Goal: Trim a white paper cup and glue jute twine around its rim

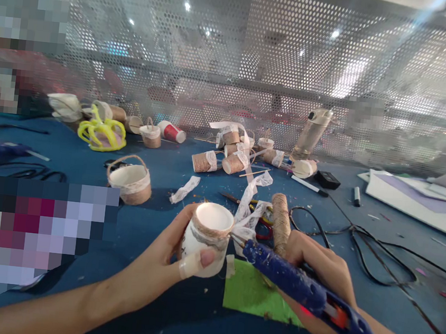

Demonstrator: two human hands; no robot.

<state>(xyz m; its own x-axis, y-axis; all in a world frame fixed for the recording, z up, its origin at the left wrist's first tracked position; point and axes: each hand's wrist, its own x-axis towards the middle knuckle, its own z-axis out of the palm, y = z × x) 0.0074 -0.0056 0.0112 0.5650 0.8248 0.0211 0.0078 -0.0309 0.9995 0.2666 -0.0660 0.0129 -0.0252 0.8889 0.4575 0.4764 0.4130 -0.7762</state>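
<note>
My left hand [176, 252] is wrapped round a small white paper cup [205, 237] with twine wound under its rim; a bandage covers the thumb. My right hand [321, 270] grips a blue glue gun [305, 292], its nozzle touching the cup's right side just below the rim. White lace ribbon [248, 212] hangs beside the nozzle. A spool of jute twine [280, 215] lies just behind the gun. A green felt sheet [252, 292] lies under the gun on the blue table [152, 308].
A finished cup basket with handle [130, 181] stands to the left. Several twine-wrapped cups [228, 154] lie farther back, with a yellow crown shape [101, 133] and a bottle [310, 133]. Black cables [370, 246] trail right. White boards [418, 201] lie far right. A perforated metal screen [234, 56] closes the back.
</note>
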